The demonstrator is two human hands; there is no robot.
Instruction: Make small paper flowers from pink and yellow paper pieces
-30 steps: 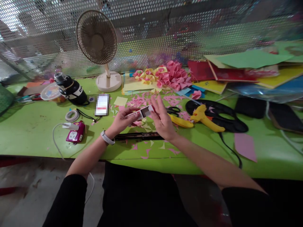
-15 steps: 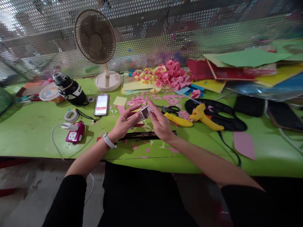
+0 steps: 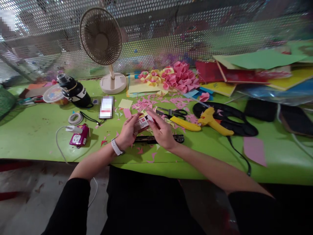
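Observation:
Over the green table my left hand (image 3: 128, 133) is closed around a small white box (image 3: 142, 122) with a red mark on its face. My right hand (image 3: 163, 132) pinches the box's right end, with fingers and thumb bent over it. Whatever is inside the box cannot be made out. Beneath both hands lies a long black stapler (image 3: 179, 139), partly covered by them, with its metal rail showing. Black scissors (image 3: 179, 113) and a yellow utility knife (image 3: 186, 123) rest just beyond my right hand. Pink paper scraps (image 3: 144, 104) are scattered around.
A yellow glue gun (image 3: 215, 122) lies on a black stand (image 3: 239, 122) to the right. Folded pink paper flowers (image 3: 181, 76) are heaped behind. A fan (image 3: 113, 84), a black bottle (image 3: 78, 94), a phone (image 3: 106, 107), tape (image 3: 75, 118) and a purple plug adapter (image 3: 79, 136) stand left.
The box has turned so its red-marked face shows. My right hand has come in closer, its outstretched fingers now bent onto the box. The view has shifted slightly.

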